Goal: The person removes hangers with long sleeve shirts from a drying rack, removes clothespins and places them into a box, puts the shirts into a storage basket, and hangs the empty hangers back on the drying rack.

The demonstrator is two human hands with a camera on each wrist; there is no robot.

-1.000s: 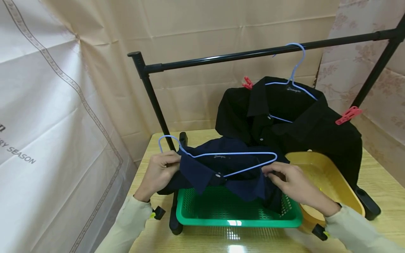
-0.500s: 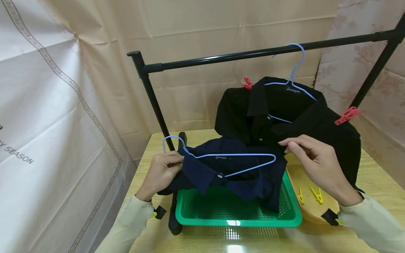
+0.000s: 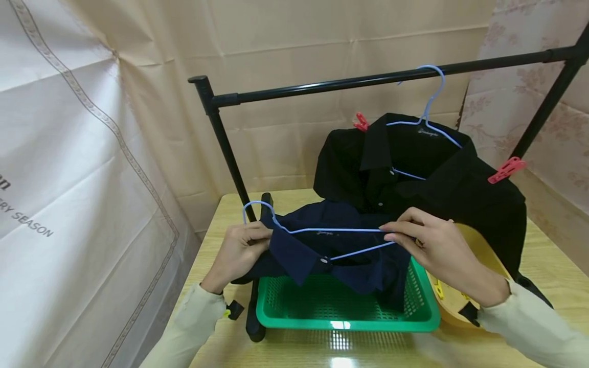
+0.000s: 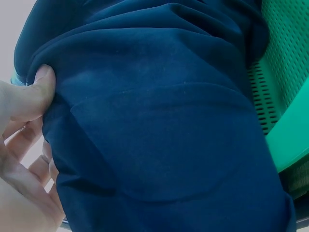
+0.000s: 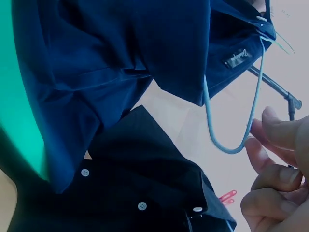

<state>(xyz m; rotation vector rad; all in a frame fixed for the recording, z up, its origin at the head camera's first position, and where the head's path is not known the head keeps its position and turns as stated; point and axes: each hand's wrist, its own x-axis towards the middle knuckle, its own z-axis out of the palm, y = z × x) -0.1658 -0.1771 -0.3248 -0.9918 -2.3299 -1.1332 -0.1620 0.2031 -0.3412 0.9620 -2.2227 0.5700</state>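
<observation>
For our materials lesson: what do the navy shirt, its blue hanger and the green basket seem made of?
Navy shirt: matte cloth, probably, with soft folds and seams.
Blue hanger: smooth, perhaps plastic-coated wire, being thin and bent; core hidden.
Green basket: likely glossy plastic, perforated, its rim catching light.

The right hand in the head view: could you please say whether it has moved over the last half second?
Yes: the right hand has moved left and somewhat down in the picture, judged against the green basket.
</observation>
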